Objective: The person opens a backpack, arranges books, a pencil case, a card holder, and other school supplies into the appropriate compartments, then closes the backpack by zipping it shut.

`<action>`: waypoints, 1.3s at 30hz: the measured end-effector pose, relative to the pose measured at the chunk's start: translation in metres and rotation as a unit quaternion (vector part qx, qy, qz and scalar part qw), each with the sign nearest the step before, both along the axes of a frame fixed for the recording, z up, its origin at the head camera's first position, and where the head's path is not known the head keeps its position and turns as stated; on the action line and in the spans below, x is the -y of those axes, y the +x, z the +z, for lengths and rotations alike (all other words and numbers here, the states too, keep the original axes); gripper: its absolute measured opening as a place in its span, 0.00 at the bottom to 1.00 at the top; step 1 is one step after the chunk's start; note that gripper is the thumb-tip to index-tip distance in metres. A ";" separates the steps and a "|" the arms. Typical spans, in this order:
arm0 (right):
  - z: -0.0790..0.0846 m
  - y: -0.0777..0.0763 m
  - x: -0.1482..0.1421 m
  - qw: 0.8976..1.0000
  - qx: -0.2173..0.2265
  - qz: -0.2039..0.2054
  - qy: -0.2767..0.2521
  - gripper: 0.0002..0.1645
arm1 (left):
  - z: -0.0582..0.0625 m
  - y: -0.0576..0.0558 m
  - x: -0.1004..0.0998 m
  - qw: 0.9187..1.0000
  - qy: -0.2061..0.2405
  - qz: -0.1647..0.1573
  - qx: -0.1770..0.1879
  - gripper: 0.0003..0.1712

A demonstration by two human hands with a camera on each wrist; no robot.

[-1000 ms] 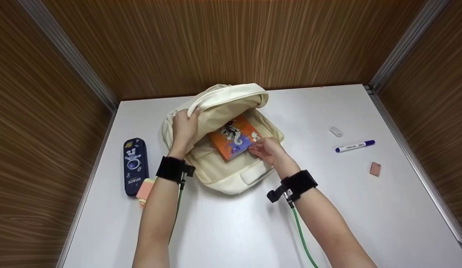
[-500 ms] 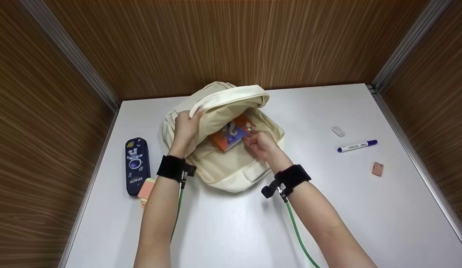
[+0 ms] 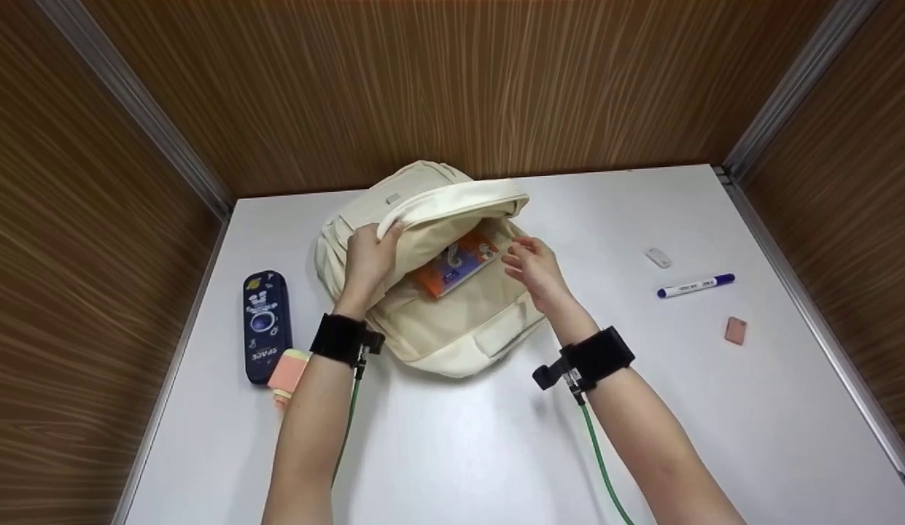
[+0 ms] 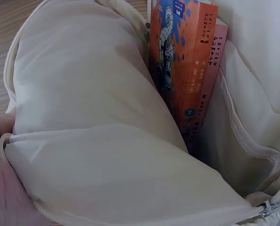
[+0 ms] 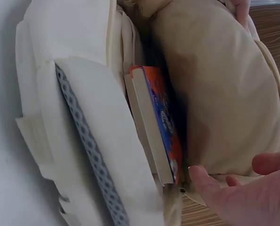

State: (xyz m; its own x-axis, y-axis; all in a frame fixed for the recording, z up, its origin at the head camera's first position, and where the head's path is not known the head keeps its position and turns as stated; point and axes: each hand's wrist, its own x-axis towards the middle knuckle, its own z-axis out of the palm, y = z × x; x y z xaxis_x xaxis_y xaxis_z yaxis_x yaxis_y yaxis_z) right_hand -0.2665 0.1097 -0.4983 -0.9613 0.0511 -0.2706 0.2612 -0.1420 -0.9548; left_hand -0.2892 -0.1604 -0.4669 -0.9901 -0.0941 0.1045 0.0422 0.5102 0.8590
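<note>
A cream backpack lies on the table with its main compartment unzipped. My left hand grips the edge of its raised front panel. Inside sits an orange and blue paperback book, partly covered by the panel. The left wrist view shows a second book with a pinkish-red spine lying against the orange one. Over the right side of the opening hovers my right hand, fingers loosely bent and holding nothing. In the right wrist view its fingertips appear just apart from the book's corner.
At left lie a navy pencil case with a space print and a pad of sticky notes, partly behind the left forearm. A white eraser-like piece, a blue-capped marker and a pink eraser lie at right. Wood-patterned panels surround the table.
The orange book has slid deeper into the backpack under the right hand's fingers. That hand has since let go and moved up and right. The left hand has lowered the panel slightly.
</note>
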 end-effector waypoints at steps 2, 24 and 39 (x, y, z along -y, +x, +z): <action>0.008 0.002 -0.005 0.997 -0.050 -0.024 0.054 0.26 | -0.002 0.003 -0.002 1.000 -0.009 -0.016 -0.003 0.23; -0.019 0.001 -0.029 0.818 -0.308 0.095 0.476 0.12 | -0.025 0.061 -0.017 0.973 -0.111 -0.197 0.047 0.29; -0.030 0.016 -0.044 0.790 -0.270 0.220 0.505 0.07 | -0.063 0.075 -0.029 0.929 -0.276 -0.200 0.143 0.37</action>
State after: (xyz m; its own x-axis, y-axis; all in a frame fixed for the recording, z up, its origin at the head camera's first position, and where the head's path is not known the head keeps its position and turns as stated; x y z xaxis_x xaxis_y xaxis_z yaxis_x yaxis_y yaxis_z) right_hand -0.2504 0.1535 -0.5286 -0.9071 -0.3934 0.1500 -0.4116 0.7538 -0.5122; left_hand -0.2145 -0.1315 -0.5297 -0.9293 0.2769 -0.2445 0.1335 0.8689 0.4766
